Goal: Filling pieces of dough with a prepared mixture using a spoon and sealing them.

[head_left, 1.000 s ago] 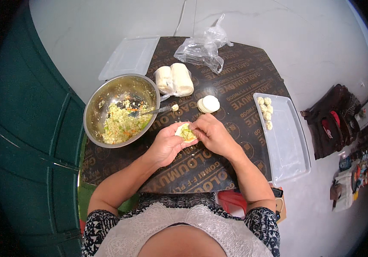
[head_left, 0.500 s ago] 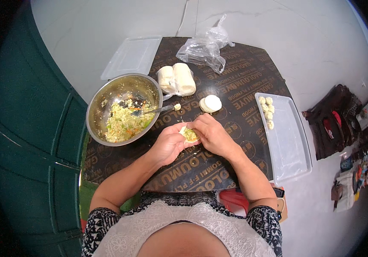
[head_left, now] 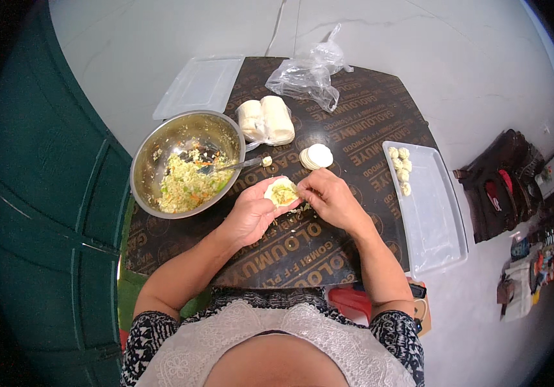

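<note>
My left hand [head_left: 251, 213] cradles a round dough wrapper [head_left: 281, 192] with yellow-green filling in its middle. My right hand [head_left: 327, 198] pinches the wrapper's right edge with its fingertips. Just to the left stands a steel bowl [head_left: 154, 155] of chopped filling with a spoon [head_left: 238, 165] resting on its rim. A small stack of flat round wrappers [head_left: 316, 156] lies on the dark board just beyond my right hand. Two wrapped rolls of wrappers [head_left: 265, 120] sit behind the bowl.
A dark board [head_left: 354, 116] serves as the work surface on a pale floor. A clear tray [head_left: 435, 219] at the right holds several folded dumplings [head_left: 401, 169] at its far end. A crumpled plastic bag [head_left: 309, 71] and a clear lid [head_left: 199, 85] lie at the back. A dark bag [head_left: 503, 187] lies far right.
Both hands stay together on the filled wrapper; my right fingertips have shifted slightly along its edge. Nothing else has moved.
</note>
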Tool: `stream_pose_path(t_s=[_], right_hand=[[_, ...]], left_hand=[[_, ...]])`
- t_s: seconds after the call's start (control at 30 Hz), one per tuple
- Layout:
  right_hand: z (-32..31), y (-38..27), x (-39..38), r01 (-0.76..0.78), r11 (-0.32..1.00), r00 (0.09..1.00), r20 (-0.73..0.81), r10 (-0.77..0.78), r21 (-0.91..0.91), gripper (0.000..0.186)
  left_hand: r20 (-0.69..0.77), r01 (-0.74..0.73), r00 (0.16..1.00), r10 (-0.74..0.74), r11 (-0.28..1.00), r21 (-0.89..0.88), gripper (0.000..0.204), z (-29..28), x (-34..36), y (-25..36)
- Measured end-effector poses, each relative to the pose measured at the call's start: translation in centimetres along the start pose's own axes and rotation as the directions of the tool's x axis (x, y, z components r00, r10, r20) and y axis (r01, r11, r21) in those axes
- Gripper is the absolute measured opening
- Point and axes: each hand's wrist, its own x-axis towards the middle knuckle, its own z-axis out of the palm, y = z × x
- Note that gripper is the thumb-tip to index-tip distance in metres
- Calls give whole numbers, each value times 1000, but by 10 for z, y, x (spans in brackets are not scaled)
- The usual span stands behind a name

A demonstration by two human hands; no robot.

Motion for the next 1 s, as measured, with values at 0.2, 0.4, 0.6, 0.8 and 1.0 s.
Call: stream_pose_path(t_s=[0.2,0.4,0.6,0.8,1.0], right_hand=[[4,0,-1,-13,999,998,64,16,-48,9],[5,-1,-1,-14,1000,999,35,15,-8,11],[9,-3,-2,9,999,996,92,-6,-30,17],[9,-6,-1,16,1000,1000,10,-16,16,14],[9,1,1,43,999,997,-66,-41,20,11]], left_hand=[[-32,56,998,-53,995,87,56,2,0,-4],[-11,50,999,-49,994,102,50,-3,0,-7],[-4,64,998,-64,989,130,47,-1,-2,-8],[6,56,998,-57,990,126,47,1,-1,-7],[13,14,1000,-16,994,107,42,-1,-1,-4]])
